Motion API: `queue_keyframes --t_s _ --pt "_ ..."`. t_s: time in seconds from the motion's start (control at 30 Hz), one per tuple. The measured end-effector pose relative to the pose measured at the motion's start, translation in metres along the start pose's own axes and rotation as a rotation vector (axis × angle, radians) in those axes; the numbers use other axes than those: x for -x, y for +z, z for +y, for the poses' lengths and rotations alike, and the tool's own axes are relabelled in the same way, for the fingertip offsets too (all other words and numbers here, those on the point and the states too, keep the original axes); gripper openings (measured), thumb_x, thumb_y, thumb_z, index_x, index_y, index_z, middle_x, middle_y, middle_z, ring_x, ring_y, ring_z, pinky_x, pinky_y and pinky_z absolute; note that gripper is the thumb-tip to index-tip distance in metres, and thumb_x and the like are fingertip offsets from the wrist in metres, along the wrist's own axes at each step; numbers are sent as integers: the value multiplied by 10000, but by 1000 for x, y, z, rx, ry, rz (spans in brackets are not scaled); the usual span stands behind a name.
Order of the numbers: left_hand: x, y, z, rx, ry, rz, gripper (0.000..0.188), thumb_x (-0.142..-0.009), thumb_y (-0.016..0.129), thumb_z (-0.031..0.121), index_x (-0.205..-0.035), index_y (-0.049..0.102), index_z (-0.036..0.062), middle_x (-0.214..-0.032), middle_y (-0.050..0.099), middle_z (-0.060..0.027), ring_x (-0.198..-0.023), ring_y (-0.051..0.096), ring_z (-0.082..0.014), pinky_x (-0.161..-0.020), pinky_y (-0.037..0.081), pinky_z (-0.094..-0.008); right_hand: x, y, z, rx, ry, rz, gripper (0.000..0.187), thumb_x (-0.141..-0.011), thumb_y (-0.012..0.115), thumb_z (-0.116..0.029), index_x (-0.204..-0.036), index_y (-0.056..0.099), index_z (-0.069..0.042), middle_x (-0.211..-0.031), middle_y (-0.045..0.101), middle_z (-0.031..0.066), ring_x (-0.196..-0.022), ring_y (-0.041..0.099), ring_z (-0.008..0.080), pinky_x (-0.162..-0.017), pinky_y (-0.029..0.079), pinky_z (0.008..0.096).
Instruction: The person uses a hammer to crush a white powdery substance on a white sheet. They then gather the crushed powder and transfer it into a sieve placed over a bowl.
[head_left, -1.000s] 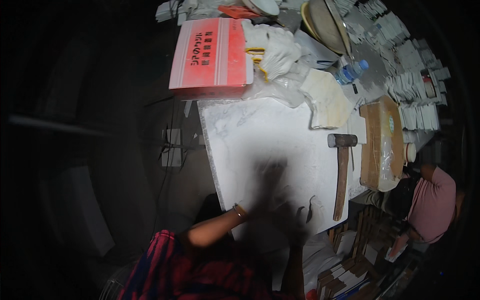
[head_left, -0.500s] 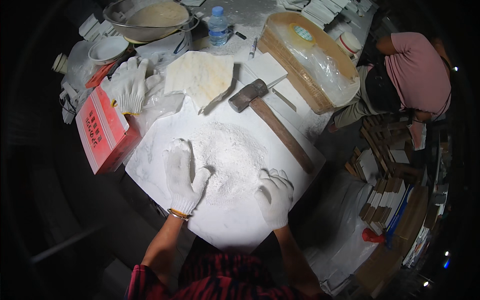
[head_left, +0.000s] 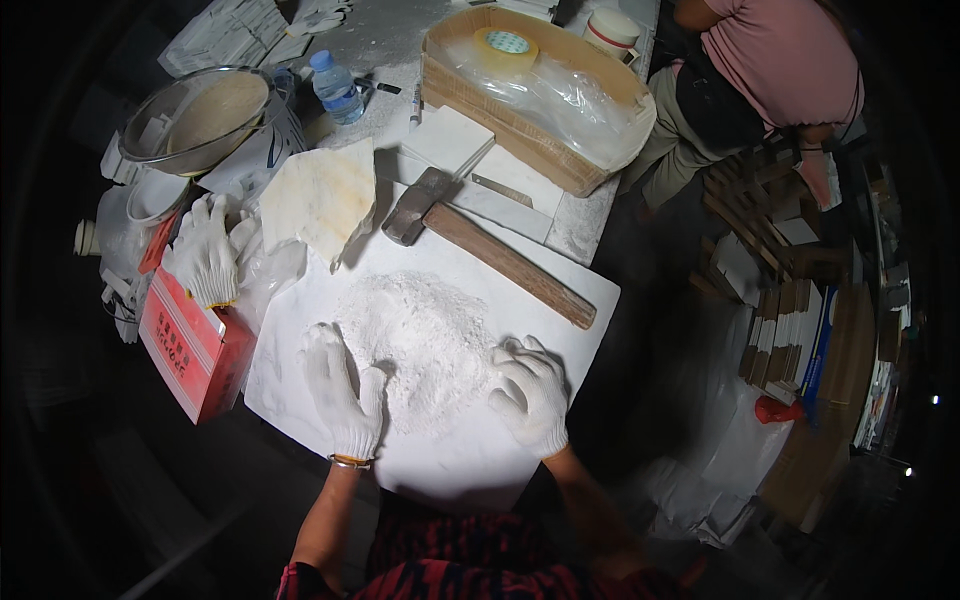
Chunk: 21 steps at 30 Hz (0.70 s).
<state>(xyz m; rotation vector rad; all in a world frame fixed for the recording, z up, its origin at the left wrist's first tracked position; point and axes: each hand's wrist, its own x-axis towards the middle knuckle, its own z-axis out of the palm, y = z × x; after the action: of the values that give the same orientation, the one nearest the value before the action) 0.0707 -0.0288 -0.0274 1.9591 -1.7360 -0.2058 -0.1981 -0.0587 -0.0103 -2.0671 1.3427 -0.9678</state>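
A heap of white powder with small crumbs (head_left: 420, 345) lies on a white marbled slab (head_left: 450, 475). My left hand (head_left: 342, 395), in a white knit glove, rests along the heap's left edge, fingers stretched out and thumb apart. On the right edge, my right hand (head_left: 530, 395), gloved alike, touches the powder with its fingers loosely bent and spread; I see nothing held in either hand. Beyond the heap lies a sledgehammer (head_left: 490, 245), its steel head to the left and wooden handle slanting to the right. A rough pale stone piece (head_left: 322, 198) sits at the slab's far left.
Spare gloves (head_left: 208, 255) lie on a red box (head_left: 190, 345) at left. Behind are a metal bowl (head_left: 150, 95), a water bottle (head_left: 336, 88) and a cardboard box (head_left: 520, 150) holding plastic and tape. A person in pink (head_left: 785, 60) bends at right, near stacked tiles (head_left: 785, 335).
My view has turned, so the slab and the things around it appear shifted and rotated. Both hands stay at the sides of the powder, with little visible movement against it.
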Motion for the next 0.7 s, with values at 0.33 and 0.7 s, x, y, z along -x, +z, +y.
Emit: queue_keyframes --t_s 0.33,0.7 --pt "0 0 -4 100 -1 -12 760 -944 660 345 -1502 412 -108 -1541 398 -366 -1465 327 -526 -1246 155 -582 -34 36 17 -274 169 205 453 -872 741 -149 -1302 676 -23 -1352 658 117 -1335 551 301 -1142 439 409" --pt "-112 7 -43 274 423 -324 735 -979 615 462 -1514 436 -9 -1344 573 -271 -1204 537 -471 -1020 431 -521 -73 75 13 -656 225 33 265 -964 673 -61 -1216 733 -6 -1222 710 143 -1204 658 238 -1054 505 325"
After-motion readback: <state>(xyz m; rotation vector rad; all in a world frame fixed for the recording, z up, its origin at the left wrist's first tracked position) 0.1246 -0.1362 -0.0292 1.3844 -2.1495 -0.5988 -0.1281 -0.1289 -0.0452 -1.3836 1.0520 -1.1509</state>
